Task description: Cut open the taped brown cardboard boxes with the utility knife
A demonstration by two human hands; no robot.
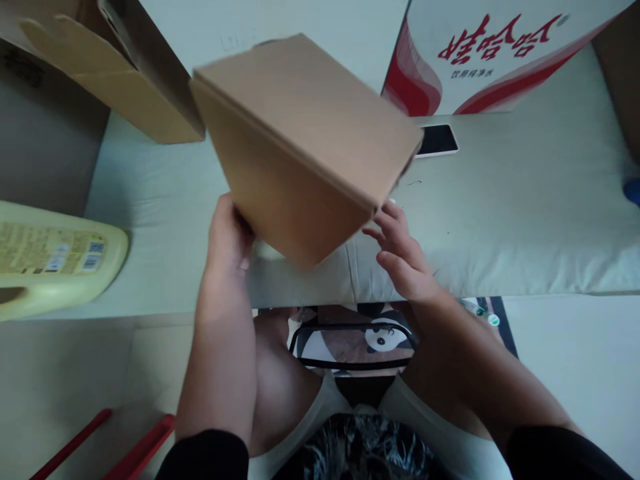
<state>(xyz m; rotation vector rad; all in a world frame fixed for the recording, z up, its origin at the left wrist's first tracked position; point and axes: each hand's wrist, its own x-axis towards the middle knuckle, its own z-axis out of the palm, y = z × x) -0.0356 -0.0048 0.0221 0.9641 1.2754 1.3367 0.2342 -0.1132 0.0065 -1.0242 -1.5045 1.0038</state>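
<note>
A plain brown cardboard box (305, 133) is held up at a tilt over the pale padded seat, its flaps folded closed on the sides I see. My left hand (230, 233) grips the box by its lower left side, the fingertips hidden behind the cardboard. By the lower right corner is my right hand (400, 247), its fingers spread and bent. Those fingertips are close to the box edge; whether they touch it I cannot tell. Partly covered by the box's right corner, a phone (441, 140) with a dark screen lies on the seat.
Another cardboard box (145, 100) with raised flaps stands at the back left. A yellow jug (60, 260) lies at the left. Behind stands a white and red carton (480, 67) with Chinese lettering. Red bars (140, 450) show at lower left, and something blue (633, 191) at the right edge.
</note>
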